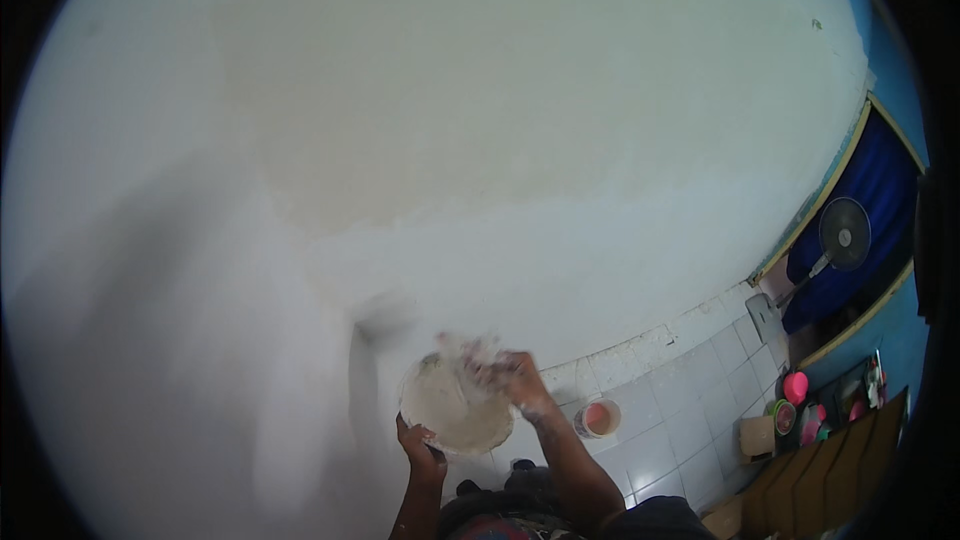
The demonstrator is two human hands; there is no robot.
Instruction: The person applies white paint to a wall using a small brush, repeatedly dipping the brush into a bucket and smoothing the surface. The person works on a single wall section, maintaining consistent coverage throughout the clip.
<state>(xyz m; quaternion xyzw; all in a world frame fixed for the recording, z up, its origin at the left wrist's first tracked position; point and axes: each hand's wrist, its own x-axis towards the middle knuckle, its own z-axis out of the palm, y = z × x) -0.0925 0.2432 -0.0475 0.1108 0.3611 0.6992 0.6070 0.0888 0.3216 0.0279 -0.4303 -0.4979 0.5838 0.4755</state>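
Note:
My left hand (421, 444) grips the lower left rim of a round, shallow basin (491, 431), its thumb over the edge. A pale, whitish paste (439, 397) coats the inside of the basin. My right hand (510, 376) is above the basin's upper right part, fingers curled around a whitish object (457, 349). Motion blur hides what that object is. White smears mark my right wrist and forearm. Directly ahead rises a wall (480, 240), cream in its upper area and whiter lower down.
A white bucket (598, 418) with pinkish contents stands on the tiled floor (652, 427) to the right. Beyond it are a pedestal fan (844, 234), a blue curtain (806, 277) in a doorway, a cardboard box (756, 438) and a brown slatted piece (825, 476). A corner recess (364, 375) lies left of the basin.

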